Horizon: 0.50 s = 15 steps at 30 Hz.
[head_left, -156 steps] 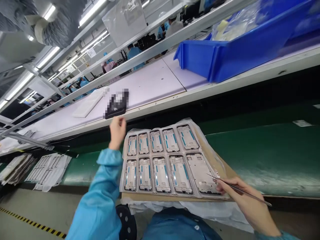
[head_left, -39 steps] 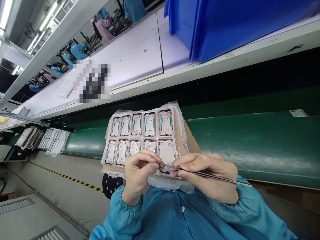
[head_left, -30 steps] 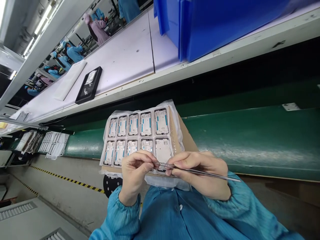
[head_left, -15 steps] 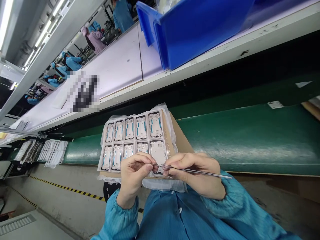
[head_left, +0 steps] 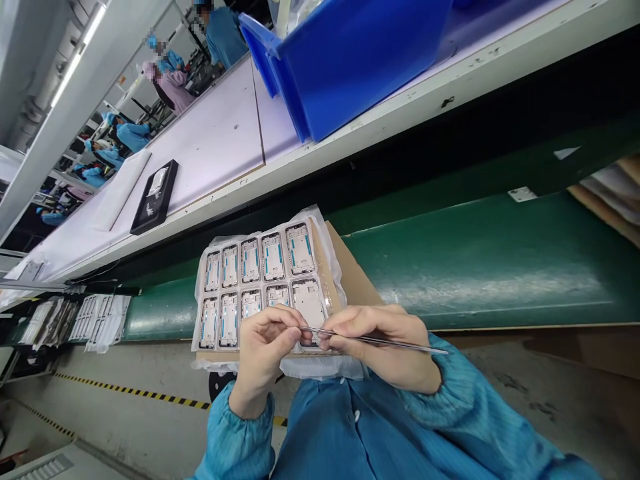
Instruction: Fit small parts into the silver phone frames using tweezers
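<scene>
A thin metal pair of tweezers, seen nearly edge-on, runs from my left fingertips across my right palm toward the wrist. My right hand is closed in a pinch around it. At its left end, my left hand pinches the tip between thumb and fingers; anything smaller held there cannot be made out. Just beyond and below both hands lies a clear plastic tray with two rows of phone frames. Most frames carry blue strips. The nearest right phone frame shows a plain plate, its lower part behind my fingers.
The tray rests on cardboard over a green conveyor belt. Above the belt runs a white shelf bearing a blue bin and a black tray. Stacked trays stand far left. Several co-workers are in the background.
The view has shifted slightly, so bin, shelf and tray sit further left. Both hands keep the same pinch on the tweezers, hardly moving relative to the tray.
</scene>
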Each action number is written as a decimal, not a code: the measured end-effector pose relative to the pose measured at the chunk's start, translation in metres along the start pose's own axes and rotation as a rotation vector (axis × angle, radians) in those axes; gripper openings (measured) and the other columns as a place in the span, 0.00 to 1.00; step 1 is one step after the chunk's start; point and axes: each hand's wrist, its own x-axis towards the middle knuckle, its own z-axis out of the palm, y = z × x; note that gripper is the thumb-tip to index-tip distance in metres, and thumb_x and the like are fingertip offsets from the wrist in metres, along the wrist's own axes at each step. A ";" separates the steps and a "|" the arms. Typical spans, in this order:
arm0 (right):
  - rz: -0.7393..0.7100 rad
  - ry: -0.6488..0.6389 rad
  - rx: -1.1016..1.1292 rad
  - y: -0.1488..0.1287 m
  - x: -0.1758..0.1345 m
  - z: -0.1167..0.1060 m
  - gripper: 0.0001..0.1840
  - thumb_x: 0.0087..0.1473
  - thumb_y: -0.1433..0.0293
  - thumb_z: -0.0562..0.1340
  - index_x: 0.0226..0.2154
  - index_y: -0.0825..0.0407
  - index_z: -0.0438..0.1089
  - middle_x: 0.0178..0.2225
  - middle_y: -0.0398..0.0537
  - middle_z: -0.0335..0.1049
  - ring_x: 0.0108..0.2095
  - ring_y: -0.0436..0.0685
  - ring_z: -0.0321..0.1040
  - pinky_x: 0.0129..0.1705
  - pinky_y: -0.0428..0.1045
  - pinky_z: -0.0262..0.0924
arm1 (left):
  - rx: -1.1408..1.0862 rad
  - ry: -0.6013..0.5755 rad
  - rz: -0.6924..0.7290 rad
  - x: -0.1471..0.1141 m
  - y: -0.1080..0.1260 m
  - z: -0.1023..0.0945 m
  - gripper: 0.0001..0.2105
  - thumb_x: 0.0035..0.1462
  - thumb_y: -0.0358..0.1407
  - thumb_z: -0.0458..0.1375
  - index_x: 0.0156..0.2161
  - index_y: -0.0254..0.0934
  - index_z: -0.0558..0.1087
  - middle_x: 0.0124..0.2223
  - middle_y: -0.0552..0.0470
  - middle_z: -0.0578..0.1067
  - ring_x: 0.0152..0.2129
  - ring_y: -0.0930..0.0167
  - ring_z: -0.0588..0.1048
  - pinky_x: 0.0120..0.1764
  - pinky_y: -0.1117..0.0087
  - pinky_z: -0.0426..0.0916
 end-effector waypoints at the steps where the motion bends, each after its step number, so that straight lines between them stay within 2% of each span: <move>1: -0.011 -0.002 -0.008 0.000 0.000 0.000 0.05 0.57 0.77 0.70 0.34 0.51 0.77 0.34 0.49 0.82 0.31 0.55 0.81 0.33 0.46 0.77 | -0.009 -0.001 -0.014 -0.001 0.001 -0.001 0.11 0.51 0.36 0.72 0.29 0.33 0.75 0.30 0.50 0.78 0.22 0.73 0.77 0.28 0.72 0.76; 5: -0.036 -0.008 -0.030 0.002 0.000 -0.003 0.08 0.56 0.79 0.69 0.35 0.51 0.77 0.34 0.49 0.83 0.31 0.55 0.81 0.32 0.45 0.78 | -0.018 0.012 -0.074 0.003 -0.007 -0.012 0.16 0.50 0.40 0.72 0.40 0.34 0.75 0.34 0.48 0.79 0.29 0.69 0.80 0.32 0.70 0.77; 7: -0.031 0.011 -0.050 0.002 -0.002 -0.006 0.08 0.56 0.79 0.69 0.35 0.49 0.78 0.34 0.48 0.83 0.32 0.56 0.82 0.33 0.47 0.79 | 0.092 0.100 -0.065 0.011 -0.028 -0.020 0.18 0.53 0.42 0.69 0.45 0.35 0.73 0.39 0.45 0.79 0.35 0.65 0.80 0.38 0.64 0.78; 9: -0.017 0.041 -0.057 0.001 -0.004 -0.008 0.08 0.57 0.78 0.69 0.35 0.47 0.78 0.34 0.47 0.83 0.31 0.57 0.82 0.33 0.48 0.80 | 0.350 0.221 -0.021 0.020 -0.060 -0.024 0.16 0.56 0.41 0.64 0.46 0.34 0.71 0.44 0.40 0.78 0.44 0.60 0.79 0.47 0.56 0.76; 11: 0.000 0.063 -0.050 -0.001 -0.006 -0.010 0.08 0.58 0.76 0.69 0.35 0.45 0.78 0.34 0.46 0.83 0.31 0.58 0.82 0.32 0.49 0.80 | 0.684 0.251 0.004 0.027 -0.099 -0.024 0.19 0.54 0.37 0.61 0.50 0.33 0.70 0.55 0.33 0.73 0.56 0.54 0.72 0.58 0.48 0.68; 13: 0.004 0.071 -0.047 -0.003 -0.008 -0.011 0.08 0.58 0.76 0.69 0.35 0.44 0.78 0.34 0.45 0.83 0.30 0.58 0.81 0.30 0.49 0.80 | 0.958 0.176 -0.051 0.029 -0.133 -0.019 0.25 0.52 0.34 0.61 0.56 0.32 0.68 0.66 0.30 0.63 0.67 0.49 0.59 0.66 0.45 0.56; 15: 0.001 0.069 -0.055 -0.007 -0.008 -0.011 0.09 0.58 0.75 0.68 0.35 0.44 0.78 0.34 0.44 0.83 0.30 0.58 0.81 0.30 0.49 0.80 | 1.125 0.114 -0.136 0.028 -0.158 -0.013 0.29 0.53 0.34 0.60 0.61 0.33 0.65 0.71 0.31 0.56 0.70 0.48 0.50 0.69 0.43 0.48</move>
